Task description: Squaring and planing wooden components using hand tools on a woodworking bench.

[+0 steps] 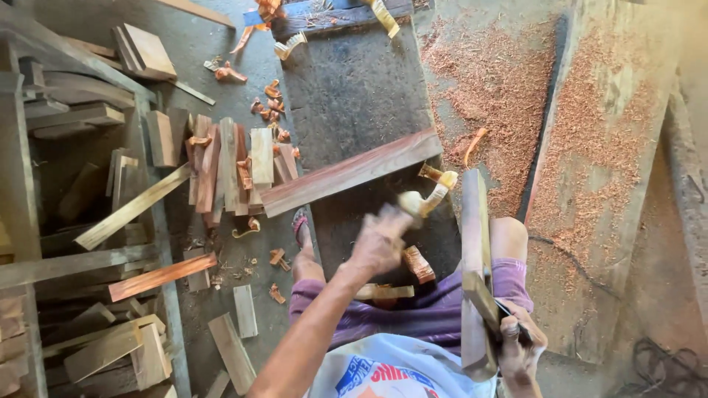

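1. The right hand (521,346) has its fingers closed around the near end of a plank (476,269) stood on edge, which runs away from the person across the right thigh.
2. A dark, thin object shows in the same grip, against the plank; what it is cannot be told.
3. The left hand (380,239) is blurred; its fingers are curled around a pale wooden handle (413,200), just left of the plank's far end.
4. What the handle belongs to is not clear; pale curled shavings (436,186) sit right at it, touching the plank's far end.
5. A small reddish block (418,264) lies just below the left hand, left of the plank.
6. A long reddish board (350,173) lies slanted on the dark bench (354,88), beyond the plank's far end and to its left.
7. The person's foot (301,227) rests at the bench's left edge, well left of the plank.
8. A heap of short offcuts (228,166) lies further left of the plank, at the board's low end.
9. Reddish sawdust (501,88) covers the ground beyond and to the right of the plank.
10. Stacked timber (81,243) fills the far left, well apart from the plank.
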